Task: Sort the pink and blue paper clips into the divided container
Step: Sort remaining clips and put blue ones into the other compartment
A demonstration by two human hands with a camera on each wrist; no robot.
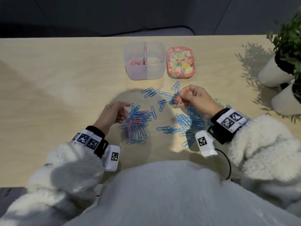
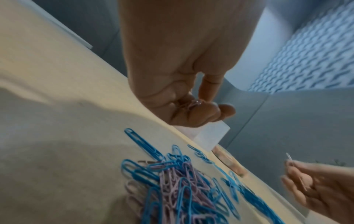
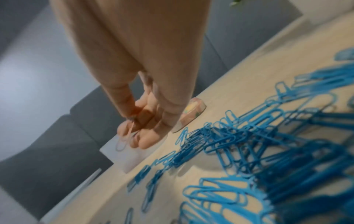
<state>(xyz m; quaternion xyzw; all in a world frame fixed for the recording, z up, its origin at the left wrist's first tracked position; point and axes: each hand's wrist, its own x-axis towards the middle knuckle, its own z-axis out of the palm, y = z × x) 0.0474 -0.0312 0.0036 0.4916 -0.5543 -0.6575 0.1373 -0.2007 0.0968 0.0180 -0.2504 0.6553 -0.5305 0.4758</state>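
The see-through plastic box with a wall down its middle has pink clips on its left side and none on the right; lots of blue wire paper clips lie on the pale wooden table; the right hand pinches one pink wire paper clip with thumb and finger; the left hand curls round small pink clips by the mixed pile.

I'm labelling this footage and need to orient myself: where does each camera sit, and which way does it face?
Head: worn on the head, looking down at the table, both hands, sleeves.
Left wrist: looks along the left hand at the mixed clip pile.
Right wrist: looks along the right hand, its grip on a pink clip.
Shared: all show the divided container.
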